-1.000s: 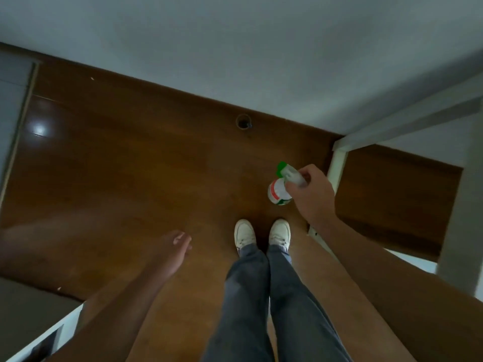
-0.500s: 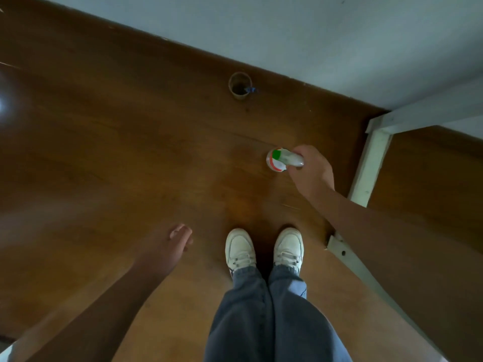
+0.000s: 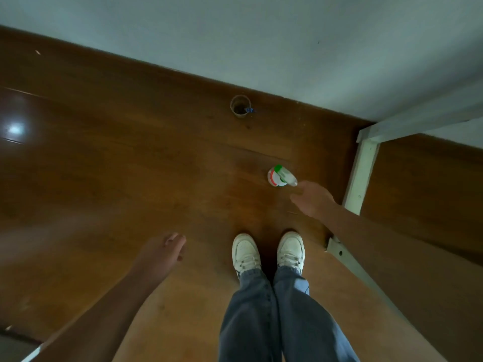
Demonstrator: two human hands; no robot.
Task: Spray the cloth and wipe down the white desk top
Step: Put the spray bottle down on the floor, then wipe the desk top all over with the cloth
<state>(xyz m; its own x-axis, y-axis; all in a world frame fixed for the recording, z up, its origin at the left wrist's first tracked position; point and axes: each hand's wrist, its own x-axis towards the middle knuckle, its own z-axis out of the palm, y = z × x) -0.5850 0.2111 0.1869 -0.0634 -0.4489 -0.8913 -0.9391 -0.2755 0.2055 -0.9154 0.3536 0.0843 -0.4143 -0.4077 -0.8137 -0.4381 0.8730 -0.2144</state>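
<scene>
Spray bottle (image 3: 281,176) stands upright on the floor near the wall edge, beside the white desk leg (image 3: 362,173). Right hand (image 3: 313,199) fingers loosely spread, possibly just touching it. Left hand (image 3: 167,253) relaxed, empty. Withdraw straight back; avoid tipping it.

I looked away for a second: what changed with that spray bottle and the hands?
The right hand set the spray bottle down on the wooden floor and let go, now open just behind it. The left hand stayed empty and low; the feet stayed planted.
</scene>
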